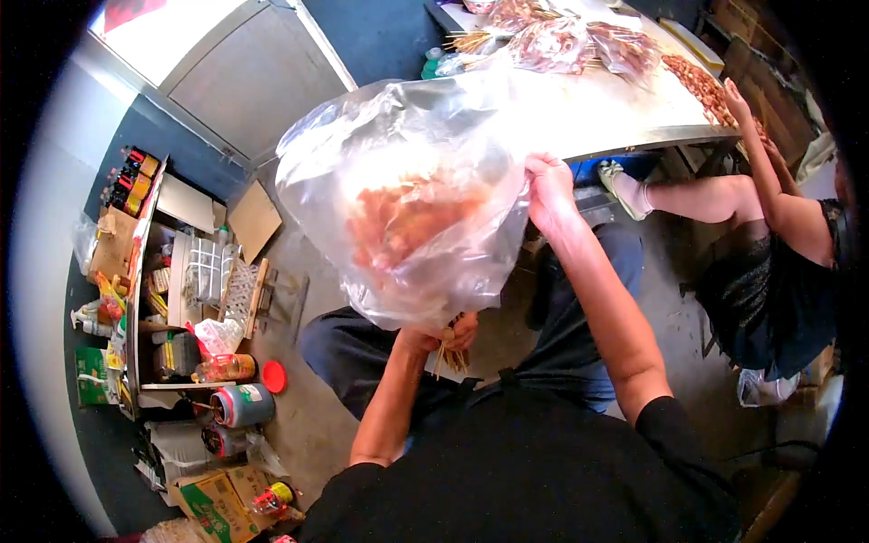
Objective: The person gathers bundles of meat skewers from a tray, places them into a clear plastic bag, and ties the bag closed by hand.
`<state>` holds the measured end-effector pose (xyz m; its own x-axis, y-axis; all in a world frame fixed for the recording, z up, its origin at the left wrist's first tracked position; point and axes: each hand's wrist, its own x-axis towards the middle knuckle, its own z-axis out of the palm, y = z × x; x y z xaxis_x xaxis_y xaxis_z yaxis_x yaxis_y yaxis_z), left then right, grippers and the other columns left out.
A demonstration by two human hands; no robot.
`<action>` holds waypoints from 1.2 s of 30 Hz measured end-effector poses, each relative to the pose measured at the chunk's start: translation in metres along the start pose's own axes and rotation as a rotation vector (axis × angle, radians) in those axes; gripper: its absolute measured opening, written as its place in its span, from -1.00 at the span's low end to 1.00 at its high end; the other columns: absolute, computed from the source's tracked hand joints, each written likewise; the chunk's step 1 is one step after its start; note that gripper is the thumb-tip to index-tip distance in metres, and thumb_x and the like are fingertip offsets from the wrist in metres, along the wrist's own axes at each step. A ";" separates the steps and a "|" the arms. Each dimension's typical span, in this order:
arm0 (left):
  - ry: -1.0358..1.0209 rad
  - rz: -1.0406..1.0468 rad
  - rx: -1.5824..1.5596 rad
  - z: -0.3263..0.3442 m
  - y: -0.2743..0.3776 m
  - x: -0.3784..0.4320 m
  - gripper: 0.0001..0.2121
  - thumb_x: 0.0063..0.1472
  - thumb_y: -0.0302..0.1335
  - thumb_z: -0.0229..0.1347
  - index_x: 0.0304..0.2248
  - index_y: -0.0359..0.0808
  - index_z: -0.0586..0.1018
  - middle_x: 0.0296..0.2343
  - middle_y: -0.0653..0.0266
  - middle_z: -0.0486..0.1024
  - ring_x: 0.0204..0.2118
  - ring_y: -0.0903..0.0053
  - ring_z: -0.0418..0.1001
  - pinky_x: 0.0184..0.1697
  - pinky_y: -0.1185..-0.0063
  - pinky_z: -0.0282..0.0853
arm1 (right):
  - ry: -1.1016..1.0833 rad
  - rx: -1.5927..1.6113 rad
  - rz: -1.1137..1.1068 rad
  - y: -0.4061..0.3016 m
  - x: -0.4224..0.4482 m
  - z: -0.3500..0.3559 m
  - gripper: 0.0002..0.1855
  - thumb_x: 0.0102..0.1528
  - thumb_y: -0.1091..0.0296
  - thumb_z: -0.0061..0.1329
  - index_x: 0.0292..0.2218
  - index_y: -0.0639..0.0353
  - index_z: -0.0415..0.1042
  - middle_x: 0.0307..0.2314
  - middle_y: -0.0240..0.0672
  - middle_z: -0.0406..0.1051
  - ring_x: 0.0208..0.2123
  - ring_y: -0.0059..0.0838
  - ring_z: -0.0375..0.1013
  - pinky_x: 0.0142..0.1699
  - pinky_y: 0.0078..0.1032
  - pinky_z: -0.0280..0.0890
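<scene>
A large clear plastic bag point(319, 170) hangs over a bundle of meat skewers point(414, 217) in front of me. Below the bag, my left hand point(445, 334) grips the bundle by its bamboo sticks point(451, 360), whose ends poke out under the fist. My right hand point(548, 186) pinches the bag's right side near the table edge. The reddish meat shows blurred through the plastic, inside the bag. Part of my left hand is hidden by the bag's lower edge.
On the white table point(611, 108) lie bagged skewers point(550, 44) and a pile of meat pieces point(699, 81). A co-worker's hand point(736, 102) is at that pile, their leg point(699, 197) reaching under the table. A cluttered shelf point(139, 292), a plastic jar point(248, 405) and cardboard boxes point(217, 502) stand left.
</scene>
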<state>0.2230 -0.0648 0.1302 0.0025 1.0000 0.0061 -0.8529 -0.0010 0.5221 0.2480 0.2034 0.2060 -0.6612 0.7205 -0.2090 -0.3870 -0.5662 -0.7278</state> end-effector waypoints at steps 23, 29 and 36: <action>0.447 0.319 0.903 -0.091 -0.015 -0.004 -0.58 0.22 -0.35 -0.15 0.05 -0.30 0.21 -0.10 0.25 0.30 -0.14 0.50 0.31 -0.07 0.58 0.26 | -0.328 -0.173 -0.094 0.039 -0.012 0.010 -0.86 0.02 0.42 0.04 -0.37 0.30 0.44 -0.48 -0.42 0.44 -0.48 -0.65 0.40 -0.39 -0.62 0.35; 0.435 0.405 0.581 -0.069 -0.022 0.017 -0.58 0.22 -0.32 -0.12 0.04 -0.31 0.23 -0.12 0.24 0.33 -0.21 0.55 0.32 -0.24 0.62 0.29 | -0.610 -0.459 -0.271 0.044 0.007 -0.004 -0.81 0.02 0.43 -0.01 -0.28 0.28 0.42 -0.44 -0.39 0.43 -0.41 -0.65 0.37 -0.32 -0.60 0.34; 0.438 0.465 0.564 0.024 0.031 0.020 -0.61 0.15 -0.44 -0.01 -0.02 -0.32 0.26 -0.24 0.25 0.37 -0.35 0.59 0.35 -0.40 0.69 0.30 | -0.597 -0.603 -0.180 0.061 -0.021 -0.018 -0.79 0.05 0.40 -0.06 -0.29 0.34 0.43 -0.40 -0.36 0.45 -0.38 -0.63 0.36 -0.28 -0.55 0.32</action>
<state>0.2092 -0.0449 0.1670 -0.5846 0.8094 0.0552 -0.3294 -0.2990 0.8956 0.2498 0.1605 0.1546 -0.9145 0.3530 0.1976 -0.2234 -0.0334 -0.9742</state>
